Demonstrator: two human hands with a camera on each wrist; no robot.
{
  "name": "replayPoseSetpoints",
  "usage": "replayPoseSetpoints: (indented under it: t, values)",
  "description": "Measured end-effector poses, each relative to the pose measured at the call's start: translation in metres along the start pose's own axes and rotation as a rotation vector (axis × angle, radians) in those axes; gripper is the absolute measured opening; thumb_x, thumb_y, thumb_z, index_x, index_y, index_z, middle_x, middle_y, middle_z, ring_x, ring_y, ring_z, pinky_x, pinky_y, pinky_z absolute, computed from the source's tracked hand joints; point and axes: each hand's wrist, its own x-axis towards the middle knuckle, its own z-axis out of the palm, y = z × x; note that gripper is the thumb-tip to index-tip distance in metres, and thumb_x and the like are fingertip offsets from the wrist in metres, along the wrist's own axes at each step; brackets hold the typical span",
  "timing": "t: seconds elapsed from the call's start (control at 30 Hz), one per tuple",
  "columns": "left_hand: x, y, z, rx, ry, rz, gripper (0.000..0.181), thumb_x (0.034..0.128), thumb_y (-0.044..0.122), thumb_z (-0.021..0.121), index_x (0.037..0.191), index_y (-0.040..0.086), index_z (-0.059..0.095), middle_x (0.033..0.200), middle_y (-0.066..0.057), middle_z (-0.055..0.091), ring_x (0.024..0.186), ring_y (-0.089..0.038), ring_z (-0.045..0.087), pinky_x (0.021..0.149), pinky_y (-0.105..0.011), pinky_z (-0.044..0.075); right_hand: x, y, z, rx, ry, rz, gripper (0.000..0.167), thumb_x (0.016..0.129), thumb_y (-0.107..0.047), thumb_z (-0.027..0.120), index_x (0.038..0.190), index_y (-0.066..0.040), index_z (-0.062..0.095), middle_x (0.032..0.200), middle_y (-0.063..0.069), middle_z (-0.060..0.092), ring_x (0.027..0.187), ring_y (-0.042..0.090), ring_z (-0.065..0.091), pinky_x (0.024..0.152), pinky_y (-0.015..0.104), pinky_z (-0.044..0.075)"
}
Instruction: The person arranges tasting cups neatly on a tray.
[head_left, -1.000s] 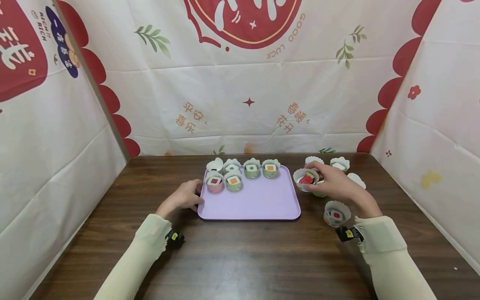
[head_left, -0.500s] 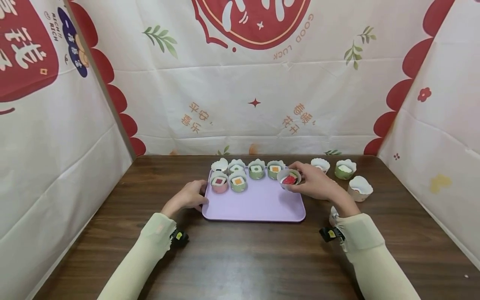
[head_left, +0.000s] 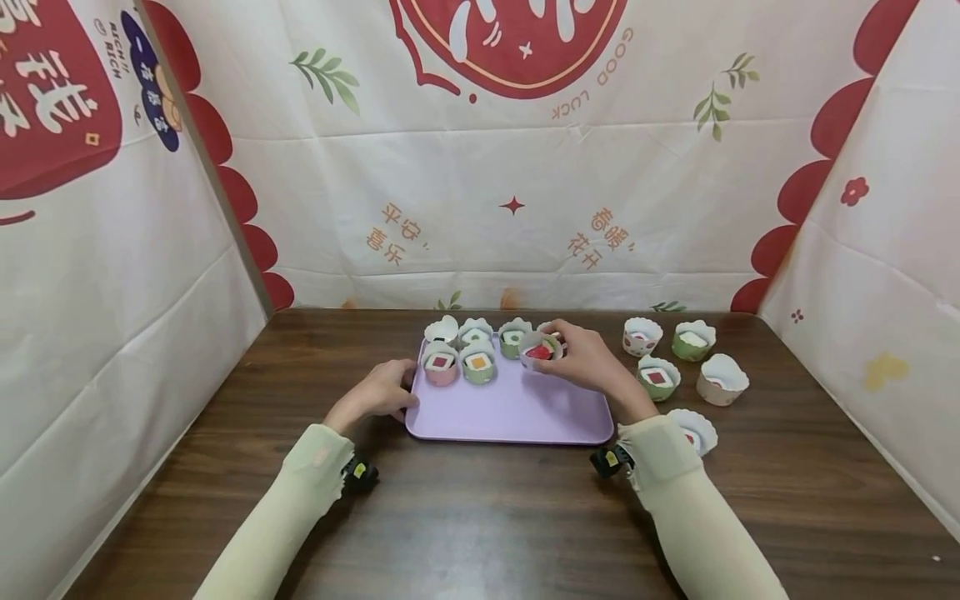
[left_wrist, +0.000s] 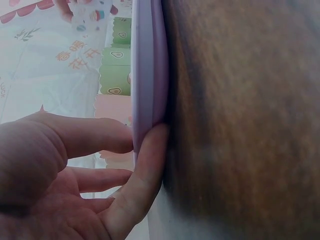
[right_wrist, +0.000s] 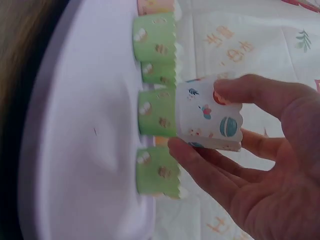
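A lilac tray (head_left: 510, 417) lies on the table with several paper baking cups along its back and left. My left hand (head_left: 377, 392) grips its left edge; in the left wrist view, fingertips (left_wrist: 159, 137) meet the rim. My right hand (head_left: 588, 358) holds a white patterned paper cup (right_wrist: 207, 115) between thumb and fingers, over the tray's back right part. Inside that cup is something red and green. It partly hides a green cup with an orange-centred square behind it. A pink cup (head_left: 440, 367) and a green cup (head_left: 477, 364) stand at the tray's left.
Right of the tray stand several more filled cups: a spotted one (head_left: 642, 340), two green ones, a cream one (head_left: 722, 382), and a tilted white one (head_left: 697, 429) near the right sleeve. A printed cloth (head_left: 510, 167) hangs behind the dark wooden table (head_left: 480, 525).
My right hand has carried the white cup leftward from the group on the right to above the tray. The left hand stays at the tray's edge. The view has shifted slightly.
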Motion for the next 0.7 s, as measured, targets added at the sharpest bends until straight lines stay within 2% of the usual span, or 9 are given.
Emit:
replayPoseSetpoints:
  t: [0.13, 0.33, 0.5, 0.7]
  values:
    - [0.0, 0.001, 0.0, 0.001, 0.001, 0.0, 0.07, 0.0852, -0.007, 0.069, 0.149, -0.011, 0.042, 0.121, -0.028, 0.061, 0.078, -0.024, 0.071, 0.059, -0.031, 0.064, 0.008, -0.004, 0.01, 0.003, -0.009, 0.021, 0.055, 0.084, -0.031, 0.083, 0.128, -0.004, 0.064, 0.115, 0.019, 0.072, 0.105, 0.033, 0.066, 0.09, 0.048, 0.053]
    - [0.004, -0.002, 0.0, 0.011, 0.008, -0.013, 0.07, 0.0857, -0.006, 0.071, 0.15, -0.009, 0.042, 0.122, -0.026, 0.061, 0.078, -0.024, 0.071, 0.059, -0.032, 0.064, 0.016, -0.01, 0.024, -0.01, -0.032, 0.046, 0.056, 0.083, -0.03, 0.083, 0.127, 0.0, 0.064, 0.11, 0.018, 0.071, 0.098, 0.029, 0.062, 0.083, 0.042, 0.051]
    - [0.004, -0.002, 0.0, 0.013, 0.01, -0.011, 0.071, 0.0857, -0.006, 0.07, 0.151, -0.009, 0.041, 0.123, -0.026, 0.062, 0.08, -0.025, 0.071, 0.059, -0.032, 0.064, 0.017, -0.012, 0.033, 0.001, -0.033, 0.099, 0.053, 0.083, -0.027, 0.083, 0.126, -0.003, 0.063, 0.107, 0.016, 0.07, 0.094, 0.027, 0.059, 0.08, 0.038, 0.049]
    - [0.002, -0.002, 0.001, 0.005, 0.007, -0.012, 0.071, 0.0853, -0.007, 0.07, 0.15, -0.009, 0.041, 0.123, -0.027, 0.062, 0.081, -0.026, 0.072, 0.059, -0.032, 0.064, 0.016, -0.011, 0.039, 0.021, -0.044, 0.121, 0.05, 0.084, -0.025, 0.082, 0.123, -0.001, 0.061, 0.107, 0.018, 0.068, 0.094, 0.028, 0.059, 0.079, 0.038, 0.049]
